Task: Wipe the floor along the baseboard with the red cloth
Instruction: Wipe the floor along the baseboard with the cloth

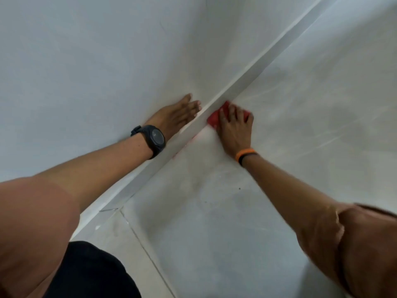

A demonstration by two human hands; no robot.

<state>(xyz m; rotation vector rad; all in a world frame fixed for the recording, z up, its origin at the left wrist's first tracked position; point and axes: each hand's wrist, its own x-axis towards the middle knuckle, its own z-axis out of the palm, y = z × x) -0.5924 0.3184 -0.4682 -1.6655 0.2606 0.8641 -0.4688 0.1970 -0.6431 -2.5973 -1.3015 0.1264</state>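
Note:
A red cloth (213, 119) lies on the pale floor (279, 125), pressed right against the white baseboard (247, 79) that runs diagonally from lower left to upper right. My right hand (235, 127) lies flat on top of the cloth with fingers spread, covering most of it, so only its edges show. My left hand (176, 116) rests flat against the white wall (96, 61) just above the baseboard, fingers together, holding nothing. A black watch sits on the left wrist and an orange band on the right wrist.
A tile joint (148, 250) crosses the floor at lower centre. A few dark specks (239, 188) dot the floor near my right forearm. My dark-clothed leg (90, 274) fills the bottom left.

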